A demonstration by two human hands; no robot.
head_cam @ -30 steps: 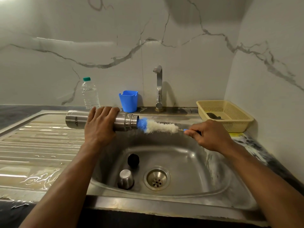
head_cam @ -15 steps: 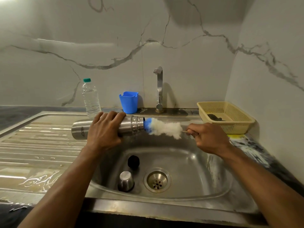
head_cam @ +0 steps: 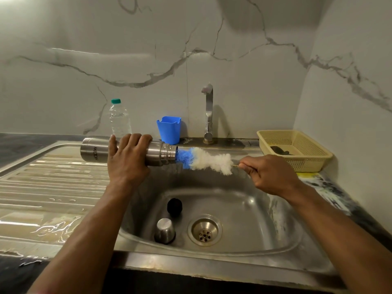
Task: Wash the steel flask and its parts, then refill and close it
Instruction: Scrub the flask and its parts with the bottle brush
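Note:
My left hand (head_cam: 127, 160) grips the steel flask (head_cam: 95, 152) round its middle, holding it sideways above the sink's left edge with its open mouth pointing right. My right hand (head_cam: 269, 175) holds the thin handle of a bottle brush (head_cam: 203, 161); its blue tip sits at the flask's mouth and the white bristles stick out to the right. Down in the sink basin (head_cam: 254, 213) the steel cup lid (head_cam: 165, 230) stands upside down next to the drain, and the black stopper (head_cam: 174, 206) lies just behind it.
The tap (head_cam: 209, 112) rises behind the basin, with a blue plastic cup (head_cam: 169, 129) and a clear water bottle (head_cam: 119, 118) to its left. A yellow basket (head_cam: 297, 149) sits at the right. The wet ribbed drainboard (head_cam: 48, 187) stretches to the left.
The brush has slid out of the flask to the right, so more of its blue and white bristles show. Both hands and the flask shifted slightly.

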